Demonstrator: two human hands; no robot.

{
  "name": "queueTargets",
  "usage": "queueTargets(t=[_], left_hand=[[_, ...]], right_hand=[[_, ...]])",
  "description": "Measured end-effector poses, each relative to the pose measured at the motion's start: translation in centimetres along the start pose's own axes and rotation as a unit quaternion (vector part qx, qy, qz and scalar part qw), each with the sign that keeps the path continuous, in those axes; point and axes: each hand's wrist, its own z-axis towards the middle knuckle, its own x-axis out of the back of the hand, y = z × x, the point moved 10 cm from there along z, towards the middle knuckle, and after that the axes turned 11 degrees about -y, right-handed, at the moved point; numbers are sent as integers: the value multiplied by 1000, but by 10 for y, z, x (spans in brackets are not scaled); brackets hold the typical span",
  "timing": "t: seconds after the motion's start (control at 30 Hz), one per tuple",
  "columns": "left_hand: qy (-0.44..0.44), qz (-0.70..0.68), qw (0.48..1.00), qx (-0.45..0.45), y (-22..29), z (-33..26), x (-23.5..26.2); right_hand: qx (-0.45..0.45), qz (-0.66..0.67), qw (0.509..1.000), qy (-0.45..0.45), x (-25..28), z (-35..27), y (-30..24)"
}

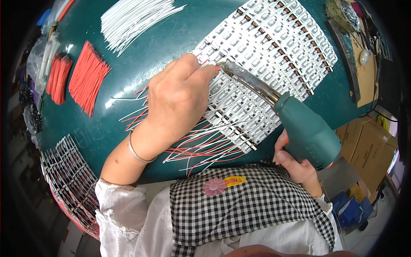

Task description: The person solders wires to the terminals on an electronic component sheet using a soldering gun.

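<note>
My left hand (177,94) is closed in a pinch over the left edge of a white panel of small circuit boards (257,64). A red wire (217,68) pokes out at its fingertips. My right hand (297,167) grips a dark green soldering gun (306,128), whose body hides part of the fingers. The gun's metal tip reaches the board right beside the left fingertips. Red and white wires (201,147) spread from the panel's near-left part, running under the left wrist toward the table's front edge.
A bundle of white wires (132,21) lies at the back left, with red wire bundles (87,77) left of it. Stacked wired boards (70,175) stand at the near left. A dark curved strip (344,60) and cardboard boxes (368,147) are at the right.
</note>
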Motion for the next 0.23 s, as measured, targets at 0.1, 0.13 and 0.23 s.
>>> queueTargets(t=[0.1, 0.13, 0.23], left_hand=[[1, 1, 1000, 1, 1, 2, 1], [1, 0, 1000, 1, 1, 1, 1], [-6, 4, 1000, 1, 0, 0, 0]], right_hand=[[36, -90, 995, -35, -3, 1, -9], [57, -147, 986, -55, -7, 0, -14], [24, -117, 992, -46, -6, 1, -11]])
